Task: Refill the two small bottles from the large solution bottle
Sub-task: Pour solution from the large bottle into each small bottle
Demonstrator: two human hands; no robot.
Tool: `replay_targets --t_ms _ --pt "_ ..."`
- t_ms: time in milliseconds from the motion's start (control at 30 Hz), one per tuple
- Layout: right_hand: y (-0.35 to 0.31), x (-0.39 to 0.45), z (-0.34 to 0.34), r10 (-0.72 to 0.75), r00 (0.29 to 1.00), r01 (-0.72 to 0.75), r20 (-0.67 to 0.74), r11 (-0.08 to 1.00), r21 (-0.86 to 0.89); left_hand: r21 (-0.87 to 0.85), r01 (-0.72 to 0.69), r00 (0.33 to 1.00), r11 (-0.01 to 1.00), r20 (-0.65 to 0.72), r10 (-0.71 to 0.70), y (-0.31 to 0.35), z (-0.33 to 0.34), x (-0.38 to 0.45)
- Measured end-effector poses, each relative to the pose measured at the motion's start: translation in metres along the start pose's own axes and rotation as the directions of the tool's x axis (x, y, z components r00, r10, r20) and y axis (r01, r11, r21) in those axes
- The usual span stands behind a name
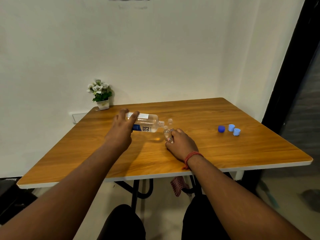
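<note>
My left hand (123,128) grips the large clear solution bottle (147,123), which lies tipped nearly flat above the table with its open neck pointing right. That neck sits just over the mouth of a small clear bottle (167,133), tilted slightly and held by my right hand (181,144) on the tabletop. A second small bottle (170,122) stands uncapped just behind the first, apart from my fingers. Both small bottles carry small labels.
On the right side of the wooden table (225,153) lie a dark blue cap (221,129) and two light blue caps (231,127) (236,132). A small potted plant (101,94) stands at the back left corner against the wall.
</note>
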State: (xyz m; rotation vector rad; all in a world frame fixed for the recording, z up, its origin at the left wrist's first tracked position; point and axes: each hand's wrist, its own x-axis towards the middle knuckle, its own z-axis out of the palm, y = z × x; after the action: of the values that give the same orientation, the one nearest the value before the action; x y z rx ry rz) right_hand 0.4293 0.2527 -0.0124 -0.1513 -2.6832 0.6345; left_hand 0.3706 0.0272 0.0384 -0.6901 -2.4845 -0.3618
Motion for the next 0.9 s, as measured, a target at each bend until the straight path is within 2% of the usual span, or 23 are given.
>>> replay_targets --t_ms 900 --pt "0.0015 0.0007 0.0008 -0.012 1.0 0.012 -0.008 1.0 -0.012 0.028 -0.038 0.999 0.999 0.007 0.038 0.0011 -0.0069 0.0037"
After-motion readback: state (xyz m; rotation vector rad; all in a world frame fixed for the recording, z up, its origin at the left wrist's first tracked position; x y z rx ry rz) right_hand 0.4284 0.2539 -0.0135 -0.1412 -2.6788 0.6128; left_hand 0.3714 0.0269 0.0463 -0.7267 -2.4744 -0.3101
